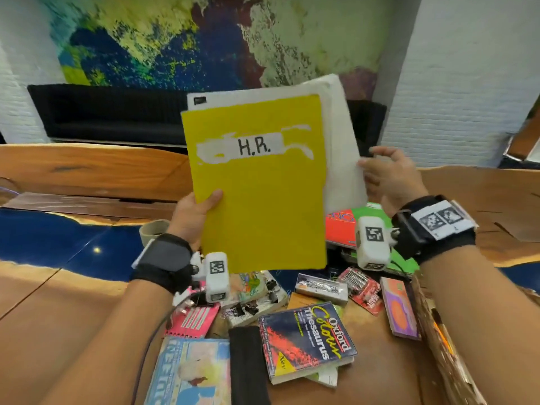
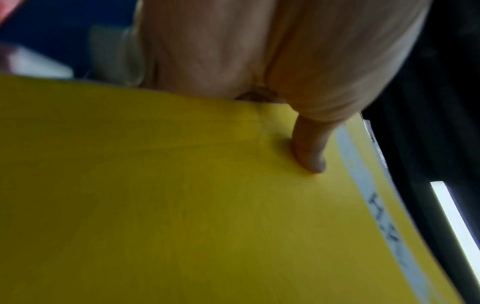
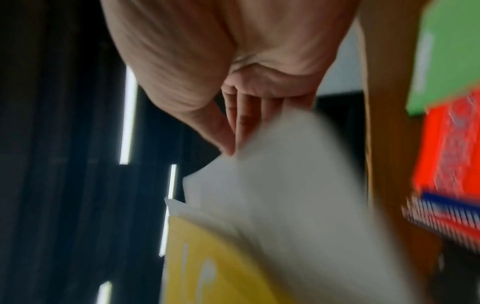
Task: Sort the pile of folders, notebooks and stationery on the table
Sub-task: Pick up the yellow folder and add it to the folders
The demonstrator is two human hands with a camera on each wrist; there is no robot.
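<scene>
A yellow folder (image 1: pixel 260 194) labelled "H.R." stands upright above the pile. My left hand (image 1: pixel 195 211) grips its lower left edge, thumb on the front cover, fingers hidden behind. In the left wrist view the thumb (image 2: pixel 309 152) presses the yellow cover (image 2: pixel 182 205). White sheets (image 1: pixel 342 135) stick out behind the folder at the top and right. My right hand (image 1: pixel 385 173) pinches their right edge. The right wrist view shows the right hand's fingers (image 3: pixel 233 133) meeting at the blurred white paper (image 3: pixel 285 205), the yellow folder (image 3: pixel 207 267) below.
On the wooden table (image 1: pixel 58 302) lie an Oxford thesaurus (image 1: pixel 309 340), a black pouch (image 1: pixel 248 366), a light-blue notebook (image 1: pixel 190 372), a pink spiral pad (image 1: pixel 193 320), binder clips (image 1: pixel 248 308) and a staples box (image 1: pixel 321 286). A red notebook (image 1: pixel 340 226) and green folder (image 1: pixel 371 214) sit behind.
</scene>
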